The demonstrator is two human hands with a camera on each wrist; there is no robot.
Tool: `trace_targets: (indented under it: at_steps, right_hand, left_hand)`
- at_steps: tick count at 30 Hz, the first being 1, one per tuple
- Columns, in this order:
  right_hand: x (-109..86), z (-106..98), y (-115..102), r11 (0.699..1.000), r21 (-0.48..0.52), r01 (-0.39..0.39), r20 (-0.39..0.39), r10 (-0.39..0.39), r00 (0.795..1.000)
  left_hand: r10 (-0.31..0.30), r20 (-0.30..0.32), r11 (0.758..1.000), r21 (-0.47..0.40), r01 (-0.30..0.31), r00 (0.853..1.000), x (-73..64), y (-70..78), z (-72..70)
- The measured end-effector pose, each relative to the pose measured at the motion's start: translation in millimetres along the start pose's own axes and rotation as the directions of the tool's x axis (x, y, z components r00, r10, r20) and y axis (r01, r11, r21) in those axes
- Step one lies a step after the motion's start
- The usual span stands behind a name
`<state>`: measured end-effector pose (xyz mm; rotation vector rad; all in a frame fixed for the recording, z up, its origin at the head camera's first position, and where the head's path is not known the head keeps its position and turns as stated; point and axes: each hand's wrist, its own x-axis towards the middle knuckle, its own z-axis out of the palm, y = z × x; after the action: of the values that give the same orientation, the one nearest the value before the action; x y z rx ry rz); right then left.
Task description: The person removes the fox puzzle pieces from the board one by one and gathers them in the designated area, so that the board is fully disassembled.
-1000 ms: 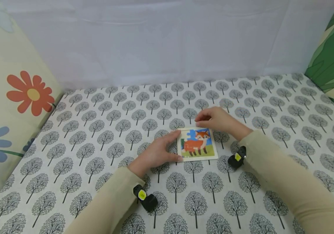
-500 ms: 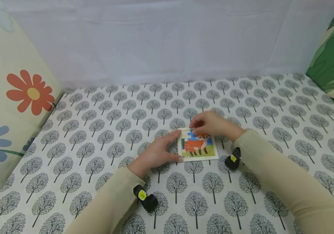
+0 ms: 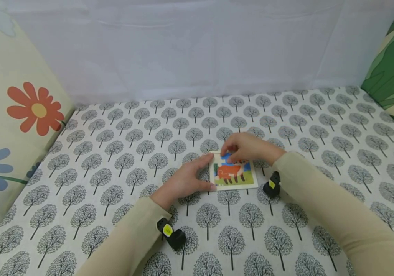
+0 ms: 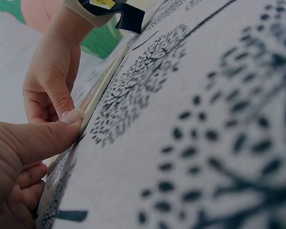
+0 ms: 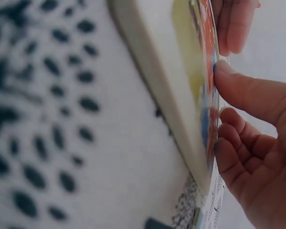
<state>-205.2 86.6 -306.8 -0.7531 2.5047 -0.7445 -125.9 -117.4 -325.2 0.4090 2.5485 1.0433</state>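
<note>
A small square jigsaw puzzle (image 3: 231,187) with a pale frame and a fox picture lies flat on the cloth. Cream backing shows at its upper left corner, beside a blue jigsaw piece (image 3: 225,157). My left hand (image 3: 184,179) grips the puzzle's left side, thumb at the near corner and fingers at the far one. Reaching over the top edge, my right hand (image 3: 250,147) has thumb and forefinger on either side of the blue piece and covers the fox's head. In the right wrist view, the thumb (image 5: 243,88) meets the puzzle's face and the other fingers curl close beside it.
A white cloth (image 3: 131,214) printed with grey trees covers the table. Behind it hangs a pale curtain (image 3: 183,50). Flower-printed panels stand at left and right. Black wrist cameras (image 3: 172,234) sit on both beige sleeves.
My right hand has come down and left from above the puzzle's top edge to the blue piece, now hiding the fox's head. The left hand and puzzle stay in place.
</note>
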Motion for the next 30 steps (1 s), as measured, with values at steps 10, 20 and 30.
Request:
trace_targets:
  at_steps: [10,20,30]
  right_hand:
    - [5.0,-2,-2,0.998,0.044,-0.055,0.045,0.053,0.998]
    - [10.1,-4,-9,0.996,0.017,-0.093,0.106,0.091,0.99]
    - [11.5,-4,-12,0.994,0.005,-0.11,0.157,0.108,0.982]
  left_hand:
    - [0.01,0.001,1.0,0.004,-0.01,1.0,-0.2,0.6,-0.3]
    - [0.014,0.003,1.0,0.005,-0.014,1.0,-0.3,0.1,-0.8]
    - [0.029,-0.001,1.0,0.01,-0.029,1.0,-1.2,1.4,-1.3]
